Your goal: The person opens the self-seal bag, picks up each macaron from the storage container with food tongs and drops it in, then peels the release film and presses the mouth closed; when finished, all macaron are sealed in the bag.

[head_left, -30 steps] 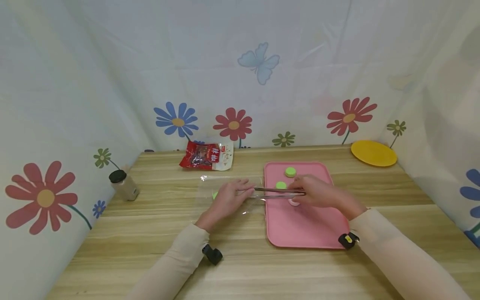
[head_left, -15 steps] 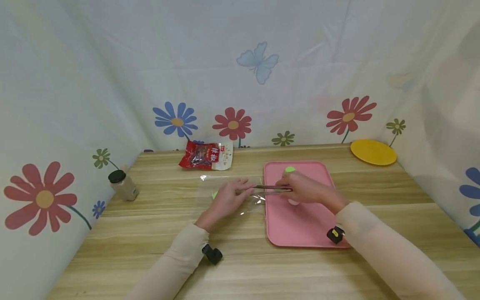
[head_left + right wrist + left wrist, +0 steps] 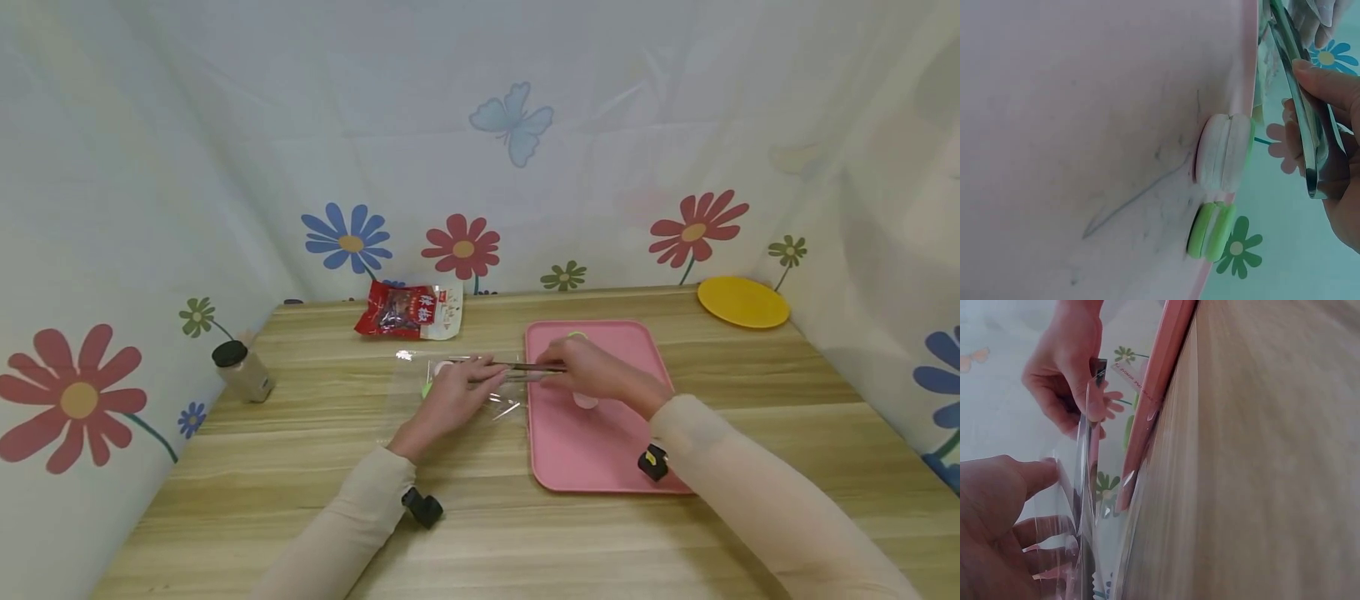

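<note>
My left hand [image 3: 453, 400] pinches the mouth of a clear plastic bag [image 3: 1054, 528] lying left of the pink tray [image 3: 592, 454]. Metal tongs [image 3: 1310, 125] are in the grip of my right hand [image 3: 600, 375], above the tray's left part. Their tips reach leftward into the bag under my left fingers. Inside the bag a pale round piece [image 3: 442, 367] shows beside a green macaron [image 3: 427, 389], partly covered by my left hand. On the tray a whitish macaron [image 3: 1219, 150] and a green macaron [image 3: 1211, 231] lie near each other, with more green behind the whitish one.
A red and white snack packet [image 3: 408, 310] lies at the back of the wooden table [image 3: 480, 533]. A jar with a black lid [image 3: 243, 371] stands at the left edge. At the back right is a yellow plate [image 3: 742, 302]. A flowered curtain encloses the table.
My right hand has moved left, pushing the tongs deeper into the bag. A pale round piece now shows beyond my left fingers. My left hand has stayed almost still.
</note>
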`<state>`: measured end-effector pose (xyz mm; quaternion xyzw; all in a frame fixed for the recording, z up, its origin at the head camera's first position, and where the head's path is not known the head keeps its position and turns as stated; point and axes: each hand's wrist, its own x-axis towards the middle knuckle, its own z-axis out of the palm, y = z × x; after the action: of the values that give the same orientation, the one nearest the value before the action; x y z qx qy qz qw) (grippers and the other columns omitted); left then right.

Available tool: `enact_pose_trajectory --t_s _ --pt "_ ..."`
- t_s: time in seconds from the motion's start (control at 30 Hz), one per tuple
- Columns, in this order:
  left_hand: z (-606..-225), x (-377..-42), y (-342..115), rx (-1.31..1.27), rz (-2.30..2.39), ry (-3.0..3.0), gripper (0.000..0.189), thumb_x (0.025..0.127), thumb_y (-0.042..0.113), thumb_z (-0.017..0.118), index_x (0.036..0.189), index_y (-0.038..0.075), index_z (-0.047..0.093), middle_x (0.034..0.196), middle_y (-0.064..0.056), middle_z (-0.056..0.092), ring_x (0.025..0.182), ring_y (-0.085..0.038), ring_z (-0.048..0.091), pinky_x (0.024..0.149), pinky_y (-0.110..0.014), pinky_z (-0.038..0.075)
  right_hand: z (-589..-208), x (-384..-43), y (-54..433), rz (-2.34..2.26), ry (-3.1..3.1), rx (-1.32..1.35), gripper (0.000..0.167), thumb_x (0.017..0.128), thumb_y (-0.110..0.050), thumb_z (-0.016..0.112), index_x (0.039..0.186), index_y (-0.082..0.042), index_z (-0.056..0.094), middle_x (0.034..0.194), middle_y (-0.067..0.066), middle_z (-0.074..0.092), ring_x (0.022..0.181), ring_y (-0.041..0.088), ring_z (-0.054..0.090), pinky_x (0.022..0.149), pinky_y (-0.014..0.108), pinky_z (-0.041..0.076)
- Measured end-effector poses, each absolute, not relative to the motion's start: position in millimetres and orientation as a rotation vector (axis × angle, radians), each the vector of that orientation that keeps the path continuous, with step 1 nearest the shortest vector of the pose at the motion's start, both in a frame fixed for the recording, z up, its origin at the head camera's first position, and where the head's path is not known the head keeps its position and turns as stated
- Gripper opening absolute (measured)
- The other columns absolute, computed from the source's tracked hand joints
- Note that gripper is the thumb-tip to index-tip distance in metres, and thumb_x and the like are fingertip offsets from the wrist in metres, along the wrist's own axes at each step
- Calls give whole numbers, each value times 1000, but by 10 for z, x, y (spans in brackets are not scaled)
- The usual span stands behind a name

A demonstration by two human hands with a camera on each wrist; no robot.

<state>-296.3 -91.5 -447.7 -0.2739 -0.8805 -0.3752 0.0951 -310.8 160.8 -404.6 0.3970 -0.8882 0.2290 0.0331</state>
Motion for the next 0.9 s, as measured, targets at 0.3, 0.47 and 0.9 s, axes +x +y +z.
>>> enact_pose_trajectory --t_s 0.3,0.47,0.9 --pt "-4472 -2953 -924 -800 -1128 -2640 29 100 29 63 124 15 72 138 -19 57 135 -41 46 114 -50 34 -4064 -3156 1492 775 -2782 1191 22 89 -11 77 107 1 75 93 8 72 82 15 65 72 30 56" --pt "-4471 -2953 -927 -818 -1126 -2625 29 100 27 64 124 14 72 138 -19 57 135 -43 46 114 -51 33 -4090 -3169 1443 780 -2817 1143 24 89 -11 77 109 2 75 96 12 72 85 19 66 76 33 57" --pt "-4502 -2995 -942 -875 -1123 -2539 27 97 20 68 121 9 73 132 -26 59 128 -48 50 111 -57 35 -4040 -3082 1584 665 -2771 1175 23 87 -14 80 104 1 76 85 3 67 78 21 62 67 28 53"
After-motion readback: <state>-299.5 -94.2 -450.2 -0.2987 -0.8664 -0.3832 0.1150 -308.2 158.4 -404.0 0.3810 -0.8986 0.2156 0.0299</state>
